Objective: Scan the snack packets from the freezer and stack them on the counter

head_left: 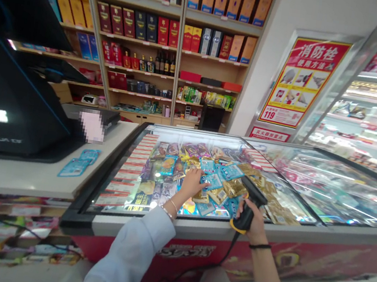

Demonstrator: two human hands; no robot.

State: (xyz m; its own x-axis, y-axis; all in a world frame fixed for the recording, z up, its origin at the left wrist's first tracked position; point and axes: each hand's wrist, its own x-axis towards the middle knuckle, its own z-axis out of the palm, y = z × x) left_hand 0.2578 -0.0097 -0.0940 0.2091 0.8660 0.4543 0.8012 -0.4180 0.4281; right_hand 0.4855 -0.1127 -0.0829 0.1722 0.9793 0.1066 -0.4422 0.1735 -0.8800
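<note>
My right hand [254, 223] is closed around the grip of a black barcode scanner [251, 203] with yellow trim. Its head points up and left over the packets, and a dark cord hangs from its base. My left hand [191, 184] reaches over the chest freezer, thumb and fingers apart, at the edge of a light blue packet [213, 181]. Whether the fingertips touch that packet is hard to see. Around both hands lie several more blue packets and shiny gold packets [234, 187], heaped over the freezer's glass.
A red chest freezer [111, 223] spans the front. To the left, a counter [116, 144] bears a black checkout terminal [15, 128] and flat blue packets [75, 167]. Shelves of boxes [167, 2] stand behind. A lit display fridge [375, 113] is at the right. The scanner cord [185, 271] droops in front.
</note>
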